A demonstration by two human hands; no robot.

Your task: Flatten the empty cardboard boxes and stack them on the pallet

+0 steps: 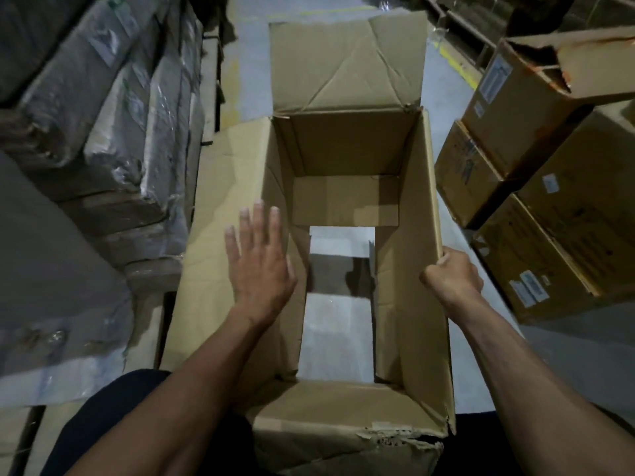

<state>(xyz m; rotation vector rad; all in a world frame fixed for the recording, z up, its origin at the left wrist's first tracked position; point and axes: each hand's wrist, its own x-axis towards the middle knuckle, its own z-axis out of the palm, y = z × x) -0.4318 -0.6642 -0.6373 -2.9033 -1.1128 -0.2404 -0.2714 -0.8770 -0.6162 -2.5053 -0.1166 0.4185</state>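
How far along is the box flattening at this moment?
Done: the box has its bottom flaps open, floor showing through. In hand: the right hand grips its right wall, and the left hand lies flat, fingers straight, at the left wall. Left: the box is not yet collapsed or stacked; no pallet is clearly visible.

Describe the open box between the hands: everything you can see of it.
The brown cardboard box stands open at top and bottom, with floor showing through. Its far flap is creased and upright, its left flap spread outward, its near edge torn. The left hand lies flat at the left wall; the right hand grips the right wall's rim.
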